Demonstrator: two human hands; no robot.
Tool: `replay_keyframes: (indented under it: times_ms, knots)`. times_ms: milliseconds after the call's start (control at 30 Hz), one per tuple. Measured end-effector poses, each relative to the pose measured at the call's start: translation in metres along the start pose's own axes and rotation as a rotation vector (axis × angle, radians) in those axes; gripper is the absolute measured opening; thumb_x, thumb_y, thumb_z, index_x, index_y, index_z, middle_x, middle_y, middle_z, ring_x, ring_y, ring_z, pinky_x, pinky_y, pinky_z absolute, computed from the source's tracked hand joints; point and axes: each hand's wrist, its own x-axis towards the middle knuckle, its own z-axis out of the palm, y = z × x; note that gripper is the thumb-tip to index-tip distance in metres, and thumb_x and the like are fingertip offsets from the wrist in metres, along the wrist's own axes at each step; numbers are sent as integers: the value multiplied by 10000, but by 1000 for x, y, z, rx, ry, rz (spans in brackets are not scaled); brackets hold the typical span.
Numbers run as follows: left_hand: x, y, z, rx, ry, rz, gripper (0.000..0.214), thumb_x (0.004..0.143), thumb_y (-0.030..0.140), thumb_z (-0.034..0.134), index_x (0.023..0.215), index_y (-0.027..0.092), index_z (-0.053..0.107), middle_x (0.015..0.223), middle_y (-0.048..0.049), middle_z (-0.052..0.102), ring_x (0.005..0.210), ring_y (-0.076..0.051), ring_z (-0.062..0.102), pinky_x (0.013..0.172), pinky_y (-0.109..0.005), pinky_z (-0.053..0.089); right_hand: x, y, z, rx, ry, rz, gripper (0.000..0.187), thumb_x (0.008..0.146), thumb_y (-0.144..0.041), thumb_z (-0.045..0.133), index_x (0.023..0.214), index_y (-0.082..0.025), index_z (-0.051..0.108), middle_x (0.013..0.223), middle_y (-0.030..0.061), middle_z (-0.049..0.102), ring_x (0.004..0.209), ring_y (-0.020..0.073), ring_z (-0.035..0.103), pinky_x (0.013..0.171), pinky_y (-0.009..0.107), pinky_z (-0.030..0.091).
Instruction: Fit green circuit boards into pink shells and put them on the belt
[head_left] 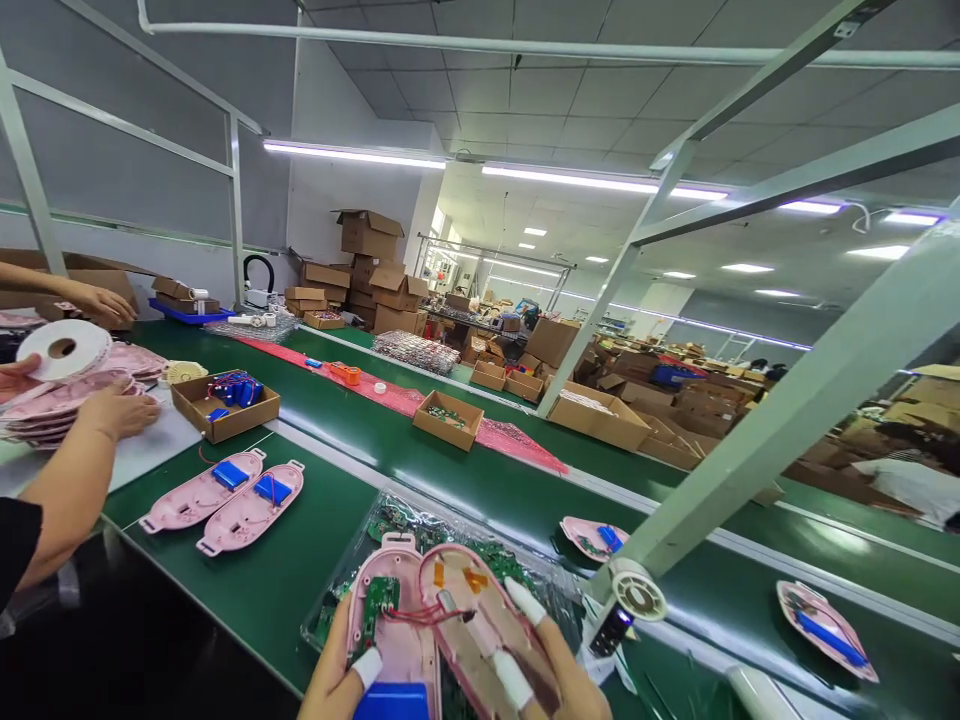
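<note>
Pink plastic shell halves sit side by side, joined by thin red wires. Left hand is apart from right hand, each gripping one half, above a clear plastic bag of green circuit boards.

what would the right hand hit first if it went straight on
The right hand already touches the pink shell, so that comes first. Just past it looks to be the clear bag of green circuit boards, though depth is hard to judge here.
</note>
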Motion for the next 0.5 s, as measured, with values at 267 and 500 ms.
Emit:
replay_keyframes:
  times_ms: [267, 500]
  knots:
    - [-1, 18, -5, -59, -28, -92, 453, 742, 344, 622, 1163, 181, 661, 1328, -90, 628, 1361, -288, 424, 1181, -442, 229, 23, -14, 6, -221, 89, -154, 429, 928, -235, 453, 1356, -211, 471, 1222, 96, 652, 1093, 231, 654, 845, 317, 577]
    - [-7, 30, -5, 61, -23, -30, 404, 772, 371, 617, 1137, 211, 683, 1312, -55, 644, 1360, -285, 425, 1177, -431, 245, 2, -51, 56, -330, 262, -372, 321, 827, -271, 604, 1134, -362, 633, 1301, 75, 543, 1324, 386, 386, 978, 609, 417]
